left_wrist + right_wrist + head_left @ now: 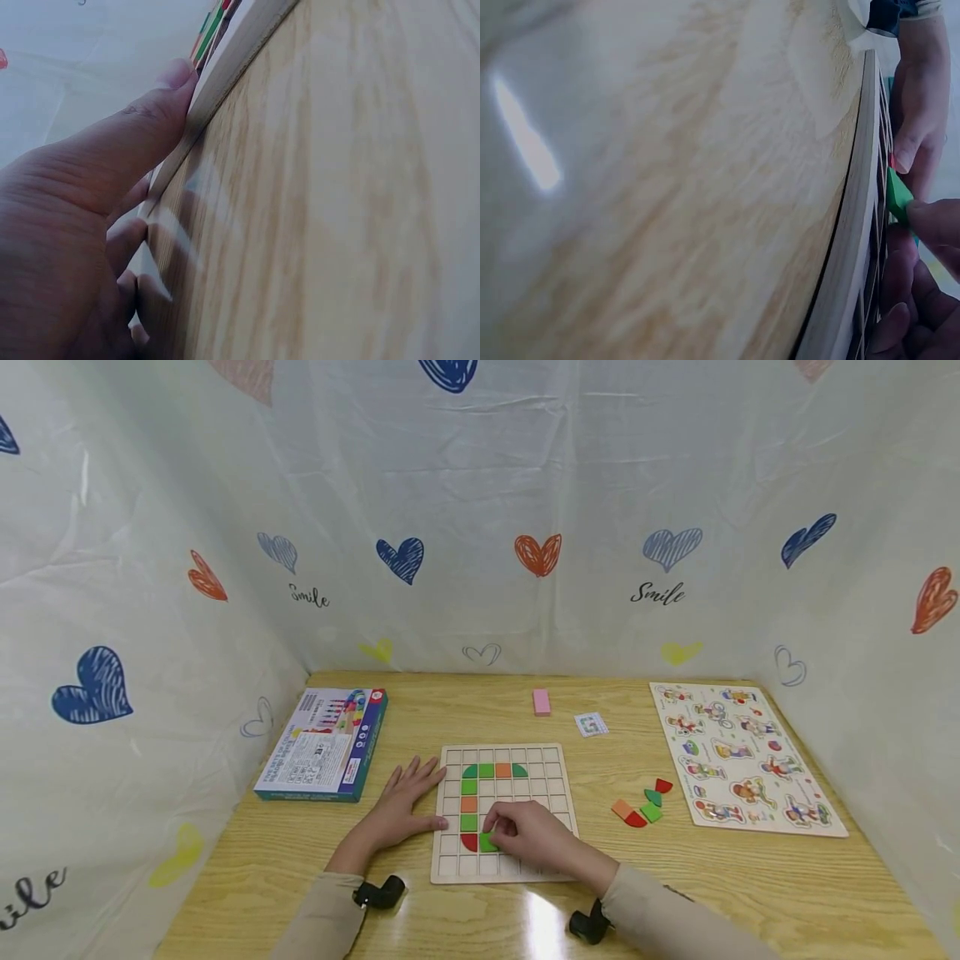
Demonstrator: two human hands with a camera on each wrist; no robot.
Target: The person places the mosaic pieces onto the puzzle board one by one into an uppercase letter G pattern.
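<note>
A wooden grid board (517,866) lies on the table, with green, orange and red tiles set in its cells. Between thumb and fingers my right hand (534,837) pinches a green square tile (487,842) over the lower part of the board. That tile sits tilted in the right wrist view, beside a red quarter-round tile (468,842). My left hand (399,808) rests at the board's left edge with fingers spread. Its thumb (154,112) touches the board's side in the left wrist view.
Right of the board lie several loose tiles (651,812). A picture puzzle board (712,777) is at the far right, and a game box (318,752) at the left. Behind the board are a pink block (541,702) and a small pattern card (592,724).
</note>
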